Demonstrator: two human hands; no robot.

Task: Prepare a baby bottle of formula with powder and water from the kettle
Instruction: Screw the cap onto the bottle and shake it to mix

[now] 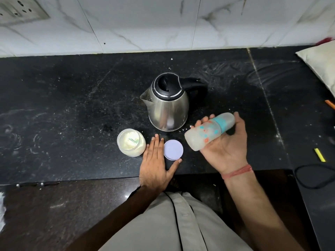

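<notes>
Two hands work near one kettle [167, 104] on the desk [72, 98]: left hand [155, 160] lies flat, fingers straight, touching one lid [173, 148]; right hand [223, 142] grips one bottle [208, 131], tilted, right of the kettle. One open jar [130, 142] stands front-left.

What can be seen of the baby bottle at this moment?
The baby bottle is frosted, translucent plastic with worn teal and red prints, a teal collar and a clear cap over its top. It looks empty. It lies tilted, nearly on its side, in the upturned right hand, cap end pointing away to the right, fingers curled around it. It is held above the black counter, right of the kettle, not touching it.
</notes>
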